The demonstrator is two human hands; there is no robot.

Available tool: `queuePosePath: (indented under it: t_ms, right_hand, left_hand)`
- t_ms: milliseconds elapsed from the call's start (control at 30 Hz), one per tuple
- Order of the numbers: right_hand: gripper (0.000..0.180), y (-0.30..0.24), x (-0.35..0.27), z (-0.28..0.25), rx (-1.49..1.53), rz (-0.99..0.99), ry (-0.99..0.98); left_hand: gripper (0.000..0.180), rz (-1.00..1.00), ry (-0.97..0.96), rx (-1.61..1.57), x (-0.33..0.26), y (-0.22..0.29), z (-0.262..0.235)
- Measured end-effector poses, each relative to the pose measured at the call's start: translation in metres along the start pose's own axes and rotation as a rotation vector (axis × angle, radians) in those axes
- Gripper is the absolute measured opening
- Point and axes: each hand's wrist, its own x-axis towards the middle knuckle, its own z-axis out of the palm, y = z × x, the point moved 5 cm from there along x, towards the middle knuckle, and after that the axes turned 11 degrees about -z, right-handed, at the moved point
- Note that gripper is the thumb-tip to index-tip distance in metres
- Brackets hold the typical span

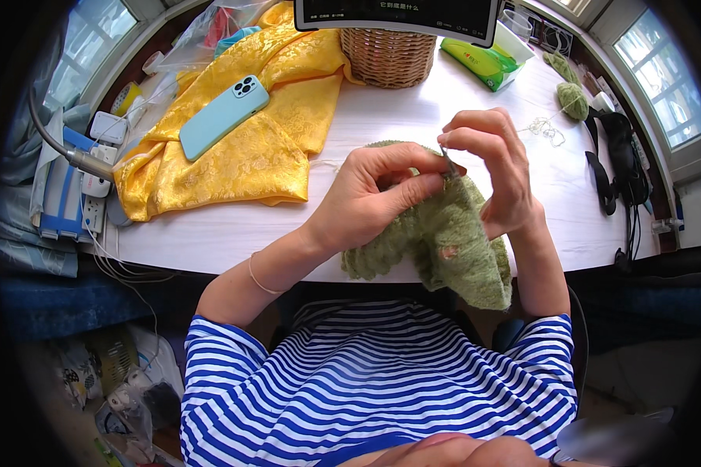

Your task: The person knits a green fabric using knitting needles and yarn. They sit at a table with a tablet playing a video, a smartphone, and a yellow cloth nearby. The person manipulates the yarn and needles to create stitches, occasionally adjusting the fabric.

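Observation:
A fuzzy olive-green knitted piece (444, 245) hangs over the near edge of the white table (366, 124). My left hand (370, 194) pinches its upper edge between thumb and fingers. My right hand (494, 163) holds a thin metal crochet hook (449, 165) with its tip at the fabric, right beside my left fingertips. A pale strand of yarn (544, 128) runs from the work toward a green yarn ball (573, 100) at the back right.
A yellow patterned cloth (280, 132) with a light-blue phone (224, 117) on it covers the left of the table. A wicker basket (388, 56), a green packet (483, 64), black straps (611, 159) and a power strip (95, 187) stand around.

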Motion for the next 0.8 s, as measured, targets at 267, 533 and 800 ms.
queuePosePath:
  t_ms: [267,533,800]
  right_hand:
    - [0.083,0.002,0.003,0.013,0.118,0.023,-0.133]
    - [0.081,0.014,-0.007,0.009,0.069,0.1,-0.116]
    - [0.046,-0.001,0.001,-0.022,-0.283,0.06,0.136]
  left_hand:
    - [0.015,0.006,0.055,0.215,-0.001,-0.005,0.001]
    - [0.018,0.061,0.072,0.238,-0.002,0.004,0.0]
    - [0.021,0.05,0.148,-0.067,-0.001,0.01,-0.013]
